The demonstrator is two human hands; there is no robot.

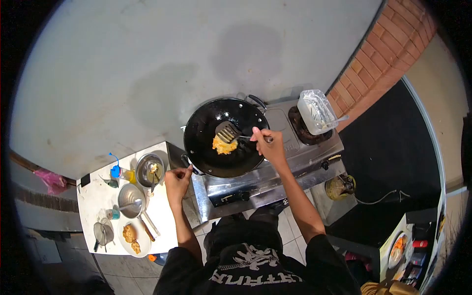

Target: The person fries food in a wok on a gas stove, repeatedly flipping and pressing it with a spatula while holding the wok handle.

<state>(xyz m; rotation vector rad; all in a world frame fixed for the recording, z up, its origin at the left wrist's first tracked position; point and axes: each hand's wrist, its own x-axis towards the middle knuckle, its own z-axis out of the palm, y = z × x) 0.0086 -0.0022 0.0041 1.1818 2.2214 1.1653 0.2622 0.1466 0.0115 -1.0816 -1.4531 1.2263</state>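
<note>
A black wok sits on the left side of a steel gas stove. In it lies a yellow-orange fried egg-like piece with browned edges. My right hand is closed around the handle of a black slotted spatula, whose blade rests over the top of the piece and partly hides it. At the wok's lower left, my left hand pinches the wok's side handle with thumb and fingertips.
Beside the stove, a white table holds a metal bowl, a saucepan, a strainer and a plate with fried pieces. A plastic container stands over the right burner. A gas cylinder is below right.
</note>
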